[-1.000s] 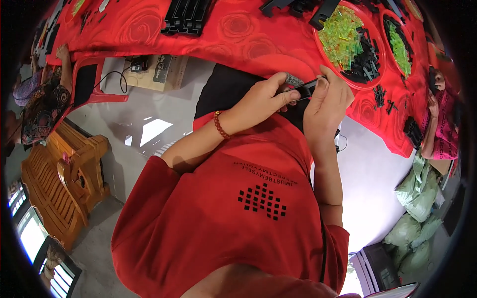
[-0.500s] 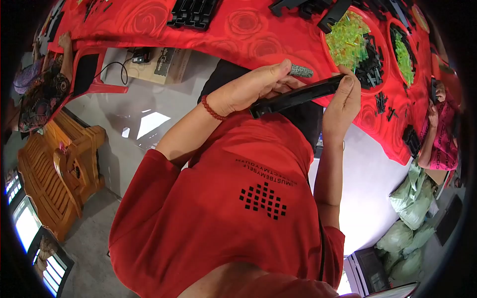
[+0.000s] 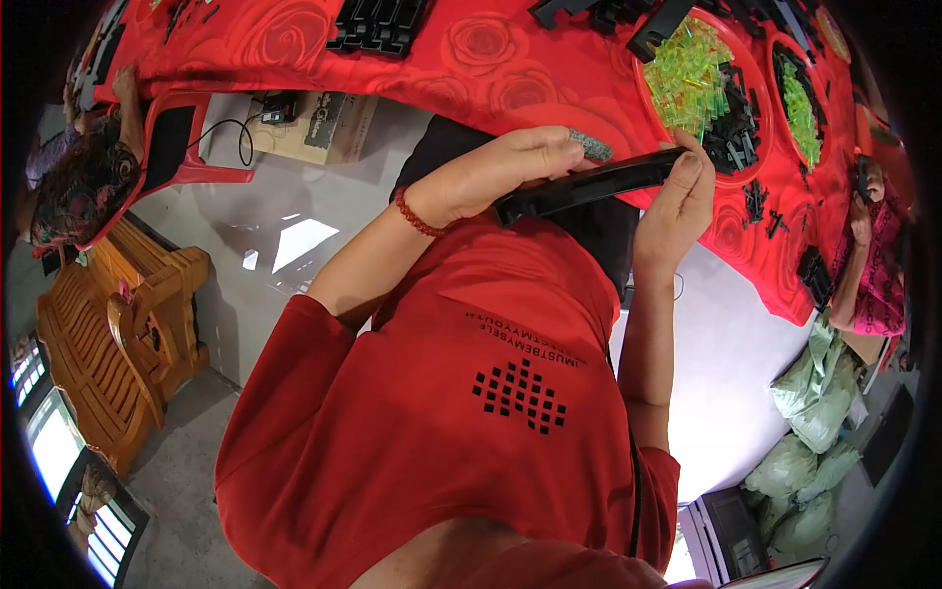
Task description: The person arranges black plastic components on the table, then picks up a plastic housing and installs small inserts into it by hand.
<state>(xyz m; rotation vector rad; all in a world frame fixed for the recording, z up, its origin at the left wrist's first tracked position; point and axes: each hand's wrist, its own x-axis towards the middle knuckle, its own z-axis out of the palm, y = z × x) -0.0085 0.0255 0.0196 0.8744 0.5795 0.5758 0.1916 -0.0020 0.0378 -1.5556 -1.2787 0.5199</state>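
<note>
A long, glossy black plastic strip [image 3: 599, 187] is held at a slant in front of my waist, its right end higher. My left hand [image 3: 481, 172], with a red bead bracelet at the wrist, grips its left end, thumb along the upper side. Beyond that thumb a grey speckled piece [image 3: 591, 145] sticks out; whether a finger wears it, I cannot tell. My right hand [image 3: 675, 211] pinches the strip's right end between thumb and fingers. The left fingers are mostly hidden behind the strip.
A red-clothed table [image 3: 432, 83] holds several black trays [image 3: 378, 27]. A red basin [image 3: 643, 103] contains yellow-green clear pieces [image 3: 687, 74] and small black parts [image 3: 731, 137]; another basin [image 3: 769, 83] stands beside it. Co-workers' hands [image 3: 863, 191] show at right, an arm [image 3: 130, 113] at left, near a red chair [image 3: 211, 177].
My left thumb has come down toward the black strip, and the grey speckled piece has shifted slightly left and tilted. My right hand has barely moved.
</note>
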